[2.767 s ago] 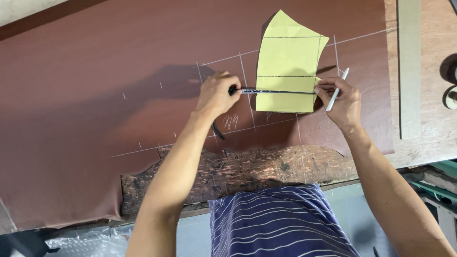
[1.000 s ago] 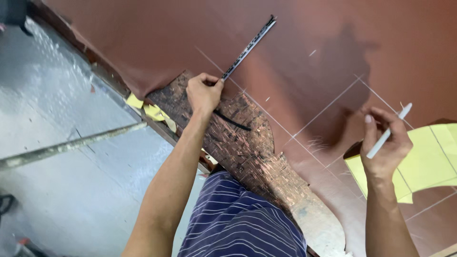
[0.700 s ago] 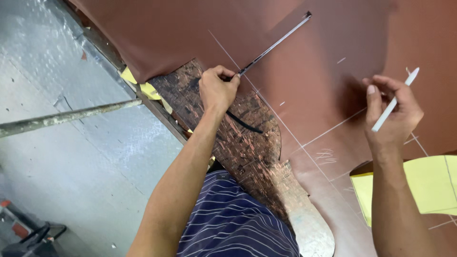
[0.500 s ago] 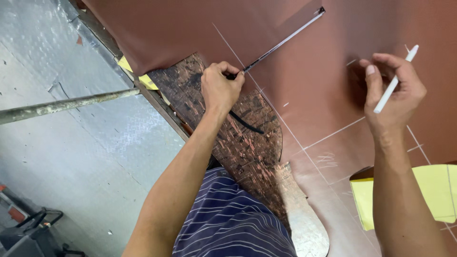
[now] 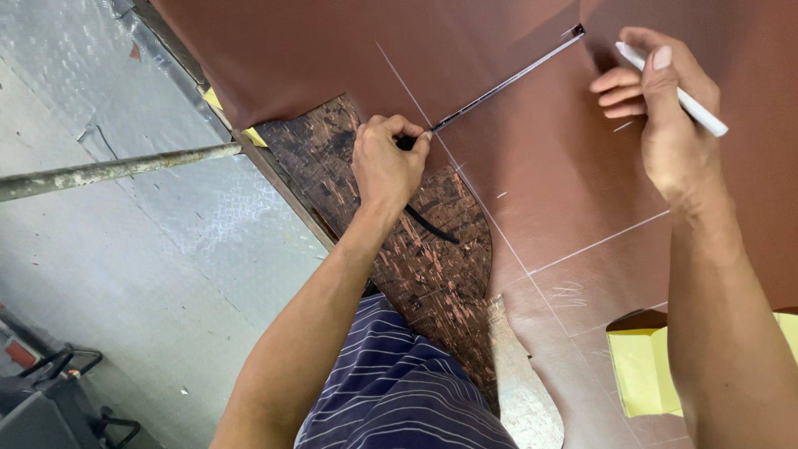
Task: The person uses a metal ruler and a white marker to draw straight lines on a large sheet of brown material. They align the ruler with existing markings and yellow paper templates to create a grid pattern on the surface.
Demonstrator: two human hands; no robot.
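Ruler (image 5: 507, 81): thin, narrow metal strip, dark with a bright edge, lying flat on the brown leather sheet (image 5: 465, 50) and running from the middle of the scene up toward the far right.

Left hand (image 5: 384, 166): fingers curled tight together, thumb and forefinger pinching the near end of the ruler; knuckles rest over the edge of the leather and the worn board beneath.

Right hand (image 5: 665, 116): fingers loosely bent and close together, thumb pressed along a white pen (image 5: 675, 93), which is gripped between thumb and forefinger; fingertips sit just beside the far end of the ruler, not touching it.

Leather sheet: smooth, matte, reddish brown, marked with thin pale straight lines that cross at angles; ragged pale edge at the near side.

Table top (image 5: 416, 249): rough, scarred wood, dark with copper-coloured flecks, exposed in a pointed patch near the left hand; a black curved cord (image 5: 431, 228) lies on it.

Paper pattern (image 5: 644, 370): yellow, flat, straight-edged, on the leather at near right, partly hidden by the right forearm.

Pipe (image 5: 116, 170): grey, rusted, round, at left over a silvery patterned floor (image 5: 183, 274).

Shirt (image 5: 399, 391): dark blue with thin white stripes, nearest.
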